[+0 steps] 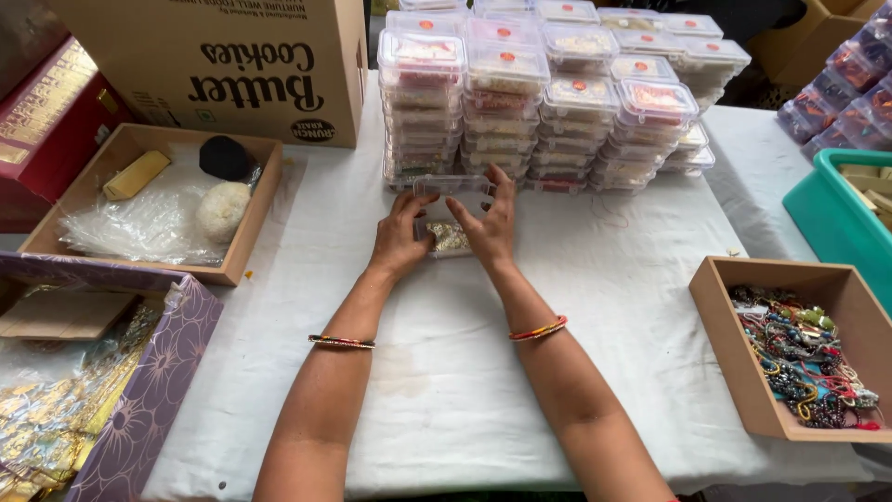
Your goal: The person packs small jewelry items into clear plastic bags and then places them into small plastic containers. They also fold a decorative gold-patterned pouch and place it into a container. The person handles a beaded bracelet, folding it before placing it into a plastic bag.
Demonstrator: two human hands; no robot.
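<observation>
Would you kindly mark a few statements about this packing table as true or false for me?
1. Both hands, left hand and right hand, are at a small clear plastic box. True.
2. The stacked clear boxes stand behind the hands. True.
3. The tray of beaded threads lies by the left arm. False: it is on the right side.
4. The wrists are bare. False: each wears bangles.
5. The cardboard carton stands at the far left. True.

Stacked clear boxes (548,102) just beyond hands (444,232)
</observation>
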